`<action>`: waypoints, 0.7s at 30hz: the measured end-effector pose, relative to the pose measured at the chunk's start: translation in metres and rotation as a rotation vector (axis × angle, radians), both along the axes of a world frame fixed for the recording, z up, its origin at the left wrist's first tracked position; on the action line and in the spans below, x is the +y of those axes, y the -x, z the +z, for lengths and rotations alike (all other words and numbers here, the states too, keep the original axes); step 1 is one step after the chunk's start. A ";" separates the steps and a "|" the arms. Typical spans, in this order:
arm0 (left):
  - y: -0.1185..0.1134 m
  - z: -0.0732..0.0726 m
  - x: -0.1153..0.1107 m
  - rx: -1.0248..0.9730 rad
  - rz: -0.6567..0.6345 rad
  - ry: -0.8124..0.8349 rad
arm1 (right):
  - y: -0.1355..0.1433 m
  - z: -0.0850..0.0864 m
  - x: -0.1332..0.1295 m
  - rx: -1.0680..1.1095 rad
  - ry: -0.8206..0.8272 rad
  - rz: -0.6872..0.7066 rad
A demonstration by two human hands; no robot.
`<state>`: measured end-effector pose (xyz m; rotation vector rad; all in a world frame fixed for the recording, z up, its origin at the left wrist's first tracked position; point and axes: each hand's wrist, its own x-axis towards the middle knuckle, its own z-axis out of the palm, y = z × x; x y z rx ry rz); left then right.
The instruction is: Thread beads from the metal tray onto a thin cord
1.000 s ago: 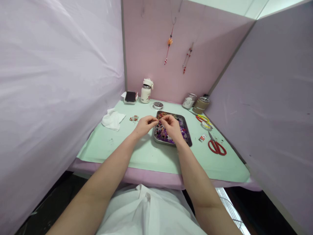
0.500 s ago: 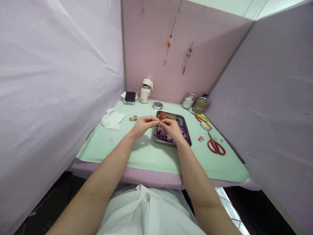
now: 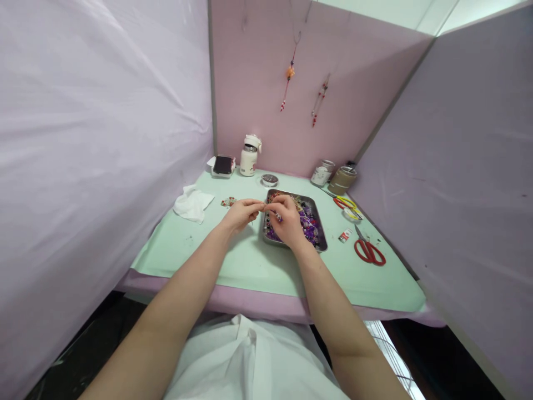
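Observation:
My left hand is closed in a pinch at the left edge of a metal tray. My right hand pinches too, its fingertips meeting those of the left over the tray. What sits between the fingertips is too small to make out; a thin dark line hangs just below my left fingers. Purple, dark and clear beads fill the tray, with reddish and golden strands toward its far side. A small cluster of red and clear beads lies on the table left of my left hand.
Red-handled scissors, a small red-and-white packet and yellow-handled scissors lie at right. Two jars, a tin and a brown one, stand behind. A white bottle, round dish and white cloth are farther left.
My right hand has turned and shifted slightly left, its fingers now more curled. Both sets of fingertips have moved a little left, staying together.

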<state>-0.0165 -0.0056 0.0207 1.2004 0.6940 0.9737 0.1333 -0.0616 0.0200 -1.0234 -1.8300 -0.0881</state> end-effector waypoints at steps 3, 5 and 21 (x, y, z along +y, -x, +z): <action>0.000 -0.001 0.001 -0.050 -0.026 0.074 | 0.002 -0.005 0.000 -0.152 0.003 0.009; -0.001 -0.002 0.002 -0.069 -0.050 0.111 | 0.003 -0.006 0.001 -0.227 0.012 -0.017; -0.001 -0.009 0.005 -0.089 -0.107 0.098 | 0.015 -0.003 -0.004 -0.077 -0.039 0.150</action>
